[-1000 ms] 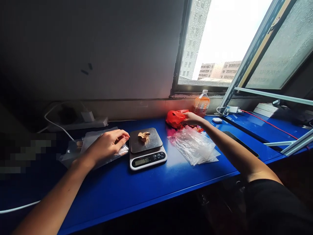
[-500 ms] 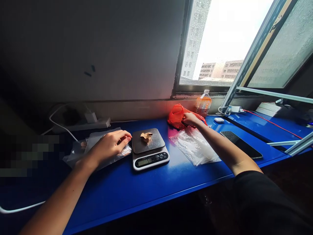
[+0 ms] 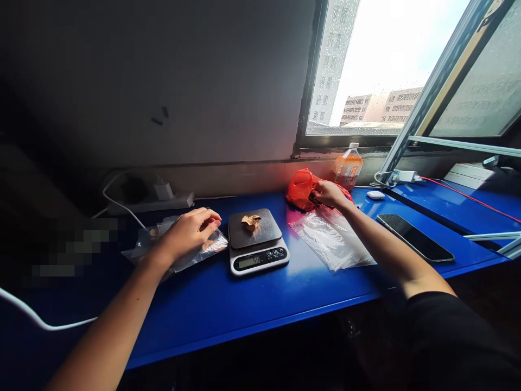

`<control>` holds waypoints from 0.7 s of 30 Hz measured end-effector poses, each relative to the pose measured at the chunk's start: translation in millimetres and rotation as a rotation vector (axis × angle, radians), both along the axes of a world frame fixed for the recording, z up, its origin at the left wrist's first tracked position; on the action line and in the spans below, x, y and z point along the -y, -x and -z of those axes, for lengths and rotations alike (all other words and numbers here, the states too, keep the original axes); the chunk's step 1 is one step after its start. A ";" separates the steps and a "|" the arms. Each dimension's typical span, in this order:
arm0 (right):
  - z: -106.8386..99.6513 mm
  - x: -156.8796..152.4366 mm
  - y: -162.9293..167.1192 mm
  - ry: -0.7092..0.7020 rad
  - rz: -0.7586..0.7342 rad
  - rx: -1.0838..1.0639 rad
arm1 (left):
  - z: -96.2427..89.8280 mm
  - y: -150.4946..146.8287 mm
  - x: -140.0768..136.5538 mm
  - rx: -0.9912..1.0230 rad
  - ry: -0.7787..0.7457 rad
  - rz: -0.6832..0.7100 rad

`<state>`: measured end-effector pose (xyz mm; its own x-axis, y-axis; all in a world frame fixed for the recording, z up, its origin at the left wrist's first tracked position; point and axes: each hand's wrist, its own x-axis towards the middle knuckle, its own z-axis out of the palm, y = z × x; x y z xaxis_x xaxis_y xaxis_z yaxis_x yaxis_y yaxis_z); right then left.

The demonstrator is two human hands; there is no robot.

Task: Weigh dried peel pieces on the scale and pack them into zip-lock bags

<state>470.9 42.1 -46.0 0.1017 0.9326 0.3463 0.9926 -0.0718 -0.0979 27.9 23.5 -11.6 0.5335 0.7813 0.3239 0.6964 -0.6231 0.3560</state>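
A kitchen scale (image 3: 260, 263) stands on the blue table with dried, curled brown pieces (image 3: 251, 222) on its metal plate. Its display seems to read 58. My left hand (image 3: 191, 231) hovers loosely curled over clear plastic bags (image 3: 215, 247) just left of the scale, thumb and fingers a little apart, nothing in it. My right hand (image 3: 329, 194) reaches into the mouth of a red plastic bag (image 3: 299, 187), its fingers bent around something dark that I cannot make out. In front of the red bag lies a flat clear zip bag (image 3: 329, 244), partly under my right forearm.
Behind the red bag stands a bottle of orange drink (image 3: 348, 165). A phone (image 3: 415, 237) and a white earbud case (image 3: 375, 195) lie to the right. At the back left are a power strip (image 3: 179, 200) and white cables. A metal frame (image 3: 402, 144) rises at the right.
The view has shifted slightly, so everything sits a little further right. My right hand stays at the red bag, and the pieces on the scale look the same.
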 end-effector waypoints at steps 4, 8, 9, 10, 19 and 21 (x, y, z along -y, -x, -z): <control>0.0 18.9 -9.5 -0.188 0.104 -0.116 | -0.3 -0.4 0.4 -0.017 0.008 -0.015; -9.5 51.0 -0.1 -0.341 0.046 -0.250 | 1.8 -1.6 -0.8 -0.047 -0.002 -0.027; -14.4 60.6 9.6 -0.409 -0.019 -0.298 | 2.0 -2.1 -0.7 -0.052 -0.003 -0.027; -19.4 70.1 22.7 -0.497 -0.090 -0.337 | 2.0 -2.5 -0.5 -0.058 -0.003 -0.027; -3.6 64.6 159.2 -0.145 -0.587 -0.192 | 2.0 -2.2 0.6 -0.085 0.008 -0.024; -0.8 52.0 160.2 -0.139 -0.664 -0.193 | 2.1 -0.5 0.4 -0.090 0.008 -0.018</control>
<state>310.7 -9.9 -45.1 -0.4021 0.7671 0.5000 0.7859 0.5693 -0.2413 28.4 23.2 -13.7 0.5463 0.7933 0.2688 0.7368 -0.6078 0.2962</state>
